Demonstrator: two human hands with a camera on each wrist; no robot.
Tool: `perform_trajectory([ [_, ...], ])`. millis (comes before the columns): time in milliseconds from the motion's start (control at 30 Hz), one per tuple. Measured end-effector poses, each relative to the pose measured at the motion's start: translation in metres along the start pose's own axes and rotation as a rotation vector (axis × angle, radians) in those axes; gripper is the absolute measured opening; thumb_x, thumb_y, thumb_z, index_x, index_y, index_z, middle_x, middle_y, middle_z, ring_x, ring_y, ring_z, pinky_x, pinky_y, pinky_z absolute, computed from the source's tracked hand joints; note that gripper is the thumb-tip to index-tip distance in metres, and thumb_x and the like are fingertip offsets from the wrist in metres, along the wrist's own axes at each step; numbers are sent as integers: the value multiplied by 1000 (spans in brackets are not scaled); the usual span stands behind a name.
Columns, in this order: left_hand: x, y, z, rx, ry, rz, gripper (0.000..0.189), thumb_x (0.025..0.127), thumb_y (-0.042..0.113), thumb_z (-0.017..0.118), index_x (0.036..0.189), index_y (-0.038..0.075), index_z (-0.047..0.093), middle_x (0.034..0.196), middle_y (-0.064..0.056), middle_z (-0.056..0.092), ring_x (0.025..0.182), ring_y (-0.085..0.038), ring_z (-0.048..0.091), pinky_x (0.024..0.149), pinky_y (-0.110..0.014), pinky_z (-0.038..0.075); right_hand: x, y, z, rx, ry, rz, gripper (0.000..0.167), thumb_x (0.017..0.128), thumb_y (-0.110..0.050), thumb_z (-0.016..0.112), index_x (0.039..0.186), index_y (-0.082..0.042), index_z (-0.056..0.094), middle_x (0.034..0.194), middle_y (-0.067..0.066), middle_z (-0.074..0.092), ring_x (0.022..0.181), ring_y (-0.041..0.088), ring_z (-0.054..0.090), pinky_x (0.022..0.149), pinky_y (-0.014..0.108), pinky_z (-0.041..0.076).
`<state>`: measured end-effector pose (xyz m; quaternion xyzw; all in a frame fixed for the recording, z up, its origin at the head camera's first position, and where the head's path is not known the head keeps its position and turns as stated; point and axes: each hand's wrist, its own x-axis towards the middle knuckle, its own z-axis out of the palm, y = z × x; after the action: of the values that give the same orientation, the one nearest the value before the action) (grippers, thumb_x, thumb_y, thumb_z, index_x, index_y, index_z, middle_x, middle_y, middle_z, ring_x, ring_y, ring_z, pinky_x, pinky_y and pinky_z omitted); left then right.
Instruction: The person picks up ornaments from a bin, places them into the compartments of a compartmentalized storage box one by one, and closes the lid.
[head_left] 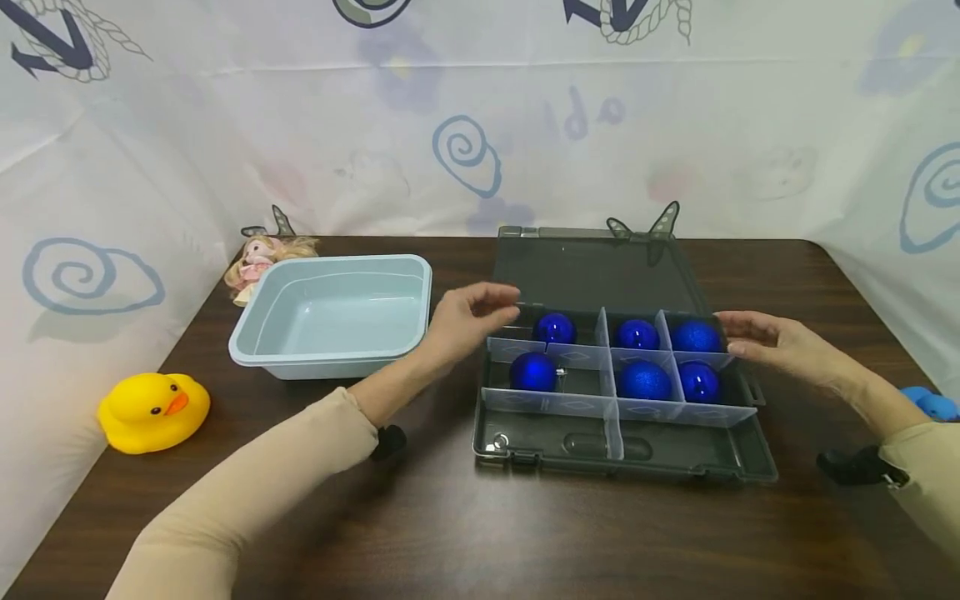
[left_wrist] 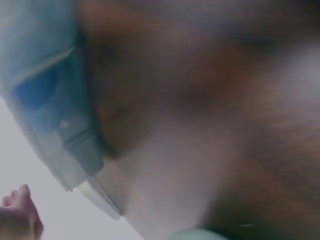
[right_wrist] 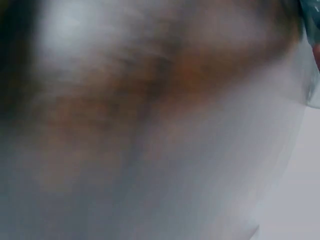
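A dark translucent divider box (head_left: 555, 450) lies on the table with its lid (head_left: 592, 267) swung back. Several blue balls, some glossy such as one ball (head_left: 534, 372) and some glittery such as another (head_left: 645, 381), sit in its back and middle rows; the front row holds none. Left of the box, my left hand (head_left: 468, 321) hovers by its back left corner, thumb and fingers apart, holding nothing. My right hand (head_left: 780, 342) is at the box's right side, fingertips close to a glittery ball; whether they touch the wall I cannot tell. Both wrist views are blurred.
A pale blue basin (head_left: 330, 367) stands left of the box, with a doll (head_left: 258, 262) behind its back left corner. A yellow rubber duck (head_left: 153, 414) is at the table's left edge. A small blue toy (head_left: 930, 402) lies at the right, partly behind my sleeve.
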<state>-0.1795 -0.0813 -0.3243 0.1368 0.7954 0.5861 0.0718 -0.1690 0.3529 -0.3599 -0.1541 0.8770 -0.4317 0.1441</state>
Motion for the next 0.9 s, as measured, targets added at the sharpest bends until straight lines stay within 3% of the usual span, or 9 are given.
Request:
perform_trajectory([
  [67,14,7,-7,-163,81,-136,38,91,13,63,127,4,57,128,-12,58,115,-22,56,98,-34,45,7,-1,-6,58,-19,62,53,99,-22,48,142,4,29,131,8,49,102,-15,51,83,12,48],
  [200,43,16,-15,-369,158,-332,50,95,16,56,141,6,40,144,-10,42,135,-23,38,110,-35,32,25,-4,-19,260,-16,157,63,100,-28,46,142,11,20,113,-15,60,99,-10,58,82,12,48],
  [367,67,16,-10,-300,149,-473,58,98,25,51,147,6,28,152,-9,30,140,-23,28,113,-35,27,43,-7,-30,385,-24,204,72,99,-27,46,144,14,8,99,-23,62,95,-7,61,81,12,49],
  [567,85,6,-3,-359,164,-573,57,100,24,47,147,1,25,151,-13,30,128,-26,42,110,-37,31,59,-9,-30,359,-47,221,70,99,-27,45,145,13,10,99,-24,57,94,-11,58,83,12,48],
  [600,87,4,-2,-368,179,-582,55,99,23,48,146,0,28,140,-14,46,110,-22,53,107,-34,35,61,-8,-30,362,-45,226,70,99,-27,45,145,12,11,98,-25,57,94,-11,58,83,12,48],
  [633,88,3,-1,-361,179,-595,54,100,23,47,145,0,29,140,-13,46,121,-22,50,108,-33,35,63,-8,-30,360,-42,229,69,99,-27,45,145,13,12,97,-25,57,93,-11,58,82,12,48],
  [700,90,1,-1,-320,191,-614,52,100,23,47,144,0,32,118,-7,58,89,-13,55,101,-30,39,67,-7,-29,368,-35,235,69,99,-26,46,144,13,12,95,-26,58,92,-10,58,82,13,49],
  [800,94,-3,-2,-255,212,-635,46,100,23,46,141,2,39,85,0,54,63,-8,43,91,-28,44,70,-6,-29,375,-20,232,69,99,-24,47,144,14,13,94,-27,58,91,-10,58,81,13,49],
  [900,97,-7,-2,-279,227,-628,41,99,20,47,137,3,45,80,-2,54,62,-9,49,84,-29,48,71,-7,-29,410,11,218,69,98,-21,50,143,15,13,95,-27,60,90,-9,59,79,13,50],
])
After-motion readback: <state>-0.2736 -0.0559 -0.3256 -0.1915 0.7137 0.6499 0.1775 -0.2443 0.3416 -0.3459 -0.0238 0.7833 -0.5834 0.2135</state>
